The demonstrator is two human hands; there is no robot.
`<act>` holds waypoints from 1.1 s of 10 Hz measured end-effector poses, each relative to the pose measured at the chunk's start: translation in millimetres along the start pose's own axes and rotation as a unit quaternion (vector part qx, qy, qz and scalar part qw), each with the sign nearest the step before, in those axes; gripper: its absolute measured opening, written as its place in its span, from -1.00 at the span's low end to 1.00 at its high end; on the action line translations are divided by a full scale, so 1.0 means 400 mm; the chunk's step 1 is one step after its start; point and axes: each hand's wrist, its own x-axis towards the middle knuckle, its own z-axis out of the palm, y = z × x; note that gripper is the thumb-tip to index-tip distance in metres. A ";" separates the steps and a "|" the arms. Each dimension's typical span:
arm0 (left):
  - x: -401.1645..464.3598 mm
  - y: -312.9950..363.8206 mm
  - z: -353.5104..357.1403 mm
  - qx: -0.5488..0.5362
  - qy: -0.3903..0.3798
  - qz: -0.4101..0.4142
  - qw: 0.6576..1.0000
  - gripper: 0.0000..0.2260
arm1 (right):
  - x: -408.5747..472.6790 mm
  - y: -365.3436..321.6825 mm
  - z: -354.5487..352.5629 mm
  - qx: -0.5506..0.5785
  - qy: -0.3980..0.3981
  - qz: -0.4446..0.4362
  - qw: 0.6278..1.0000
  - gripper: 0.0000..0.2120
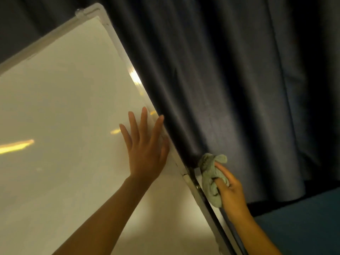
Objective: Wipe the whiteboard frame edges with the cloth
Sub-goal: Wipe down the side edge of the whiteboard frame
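R hand (232, 195) is nearest, fingers closed round the bunched cloth (211, 178), pressing it on the outer side of the frame (119, 50) edge just left of it. That edge runs up-left from the cloth to the top corner, w/ curtain (239, 70) behind. L hand (145, 144) lies open & flat on the board (64, 107) beside the same edge, holding nothing, prob steadying it

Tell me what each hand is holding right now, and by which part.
The right hand grips the bunched green cloth around its middle, against the whiteboard frame edge. The left hand holds nothing; it lies flat and open on the board.
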 end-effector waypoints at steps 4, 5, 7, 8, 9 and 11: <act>-0.020 0.013 0.069 0.008 -0.025 -0.075 0.997 -0.47 | 0.018 0.023 0.047 -0.177 -0.143 -0.114 0.967 -0.53; -0.013 0.005 0.092 0.033 -0.039 -0.097 0.994 -0.45 | 0.022 0.041 0.049 -0.177 -0.139 -0.122 0.967 -0.59; -0.037 0.012 0.119 0.028 -0.047 -0.072 0.996 -0.46 | -0.003 0.074 0.042 -0.116 -0.126 -0.094 0.981 -0.67; -0.077 0.033 0.129 0.025 -0.052 -0.036 0.998 -0.50 | -0.023 0.110 0.039 -0.109 -0.163 -0.096 0.976 -0.58; -0.099 0.044 0.130 0.019 -0.059 -0.049 0.997 -0.50 | -0.041 0.131 0.032 -0.133 -0.173 -0.100 0.971 -0.49; -0.108 0.034 0.126 -0.014 -0.062 -0.059 0.996 -0.47 | -0.074 0.170 0.008 -0.122 -0.145 -0.066 0.980 -0.55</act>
